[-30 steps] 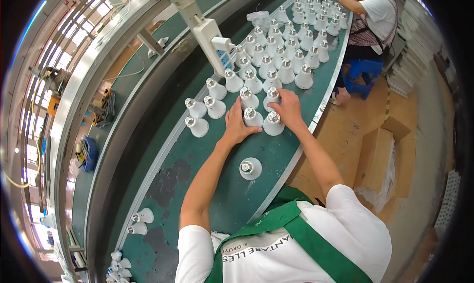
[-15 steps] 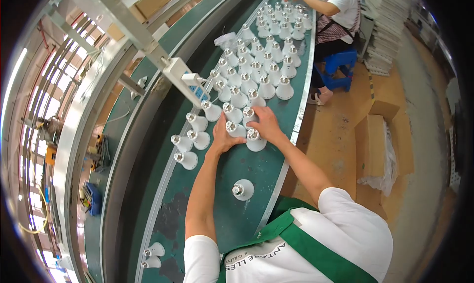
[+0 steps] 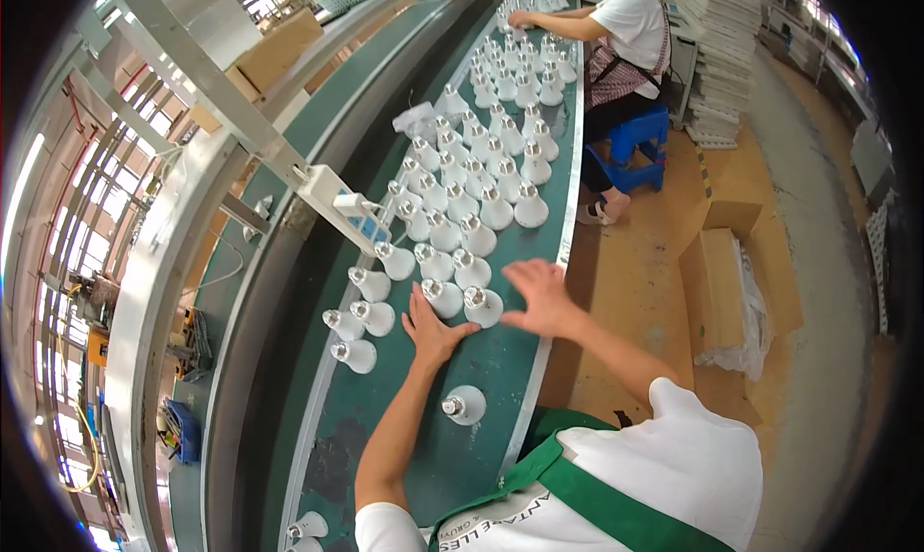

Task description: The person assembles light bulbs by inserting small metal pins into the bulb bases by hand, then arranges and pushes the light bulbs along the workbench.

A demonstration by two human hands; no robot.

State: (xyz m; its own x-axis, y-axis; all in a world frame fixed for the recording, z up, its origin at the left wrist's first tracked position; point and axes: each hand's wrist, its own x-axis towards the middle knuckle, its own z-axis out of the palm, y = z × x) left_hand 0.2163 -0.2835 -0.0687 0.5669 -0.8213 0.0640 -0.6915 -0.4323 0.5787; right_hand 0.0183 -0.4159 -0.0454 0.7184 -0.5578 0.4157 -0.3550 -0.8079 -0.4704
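Two white bulbs (image 3: 486, 312) stand side by side on a green worktop (image 3: 510, 361), with one lone bulb (image 3: 469, 405) at six o'clock, four grouped bulbs (image 3: 374, 319) at nine and dozens of massed bulbs (image 3: 496, 213) toward twelve. The left hand (image 3: 433, 337), thumb and fingers spread, curves just beside the pair at seven o'clock; the right hand (image 3: 545, 300), fingers splayed, is poised at three. The pair flares from silver caps to wide, smooth bases.

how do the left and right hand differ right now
The left hand is left of two bulbs; the right hand is on their right. The left hand points up the belt; the right hand points across it. Both are bare, thumb and fingers apart.
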